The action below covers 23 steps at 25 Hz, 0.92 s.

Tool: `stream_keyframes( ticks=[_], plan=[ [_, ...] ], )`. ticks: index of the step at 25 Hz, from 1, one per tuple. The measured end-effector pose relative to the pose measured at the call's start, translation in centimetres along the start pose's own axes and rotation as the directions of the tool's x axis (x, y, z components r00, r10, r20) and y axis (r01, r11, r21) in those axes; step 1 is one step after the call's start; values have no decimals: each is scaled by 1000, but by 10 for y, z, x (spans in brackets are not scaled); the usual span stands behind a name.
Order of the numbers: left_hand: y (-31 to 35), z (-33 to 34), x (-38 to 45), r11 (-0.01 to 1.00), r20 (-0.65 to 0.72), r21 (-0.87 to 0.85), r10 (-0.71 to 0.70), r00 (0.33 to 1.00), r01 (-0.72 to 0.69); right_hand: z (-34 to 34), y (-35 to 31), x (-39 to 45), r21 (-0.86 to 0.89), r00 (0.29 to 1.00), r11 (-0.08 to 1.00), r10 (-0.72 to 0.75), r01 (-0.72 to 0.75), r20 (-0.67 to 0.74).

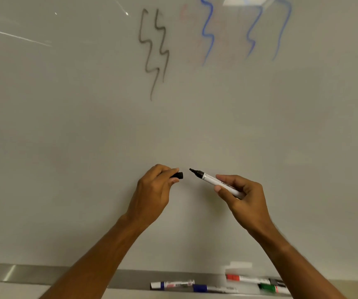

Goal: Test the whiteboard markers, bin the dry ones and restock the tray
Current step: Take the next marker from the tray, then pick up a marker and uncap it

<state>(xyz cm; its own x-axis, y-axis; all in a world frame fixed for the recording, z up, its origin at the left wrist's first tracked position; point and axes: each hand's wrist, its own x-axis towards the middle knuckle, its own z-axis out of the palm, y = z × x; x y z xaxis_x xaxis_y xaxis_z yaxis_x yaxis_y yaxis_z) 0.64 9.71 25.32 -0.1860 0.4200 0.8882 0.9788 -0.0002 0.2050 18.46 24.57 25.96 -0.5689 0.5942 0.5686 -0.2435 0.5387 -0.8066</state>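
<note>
Whiteboard (87, 126) filling view; black squiggles (154, 52) and blue squiggles (208, 31) sitting upper centre. Metal tray (44, 275) running along lower edge, carrying capped markers: two blue (171, 285), red (245, 278), green (273, 288); both forearms crossing in front of tray. Left hand (152, 190) raised, fingers pinching black cap (178, 175). Right hand (245, 197) raised, fingers gripping white barrel of uncapped black marker (214, 181), tip pointing at cap, small gap between. Wide bare board lying above and beside both hands.
</note>
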Motion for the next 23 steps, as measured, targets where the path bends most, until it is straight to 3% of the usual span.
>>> stream_keyframes(
  ticks=[7,11,23],
  plan=[
    [12,46,-52,993,212,-34,-104,972,113,-28,62,-35,-302,999,953,46,-36,26],
    [17,62,-70,989,297,-32,-128,946,143,-36,76,-47,-341,997,939,66,-46,48],
    [39,78,-90,988,364,-14,-139,921,155,-37,92,-66,-420,984,907,77,-2,162]
  ],
)
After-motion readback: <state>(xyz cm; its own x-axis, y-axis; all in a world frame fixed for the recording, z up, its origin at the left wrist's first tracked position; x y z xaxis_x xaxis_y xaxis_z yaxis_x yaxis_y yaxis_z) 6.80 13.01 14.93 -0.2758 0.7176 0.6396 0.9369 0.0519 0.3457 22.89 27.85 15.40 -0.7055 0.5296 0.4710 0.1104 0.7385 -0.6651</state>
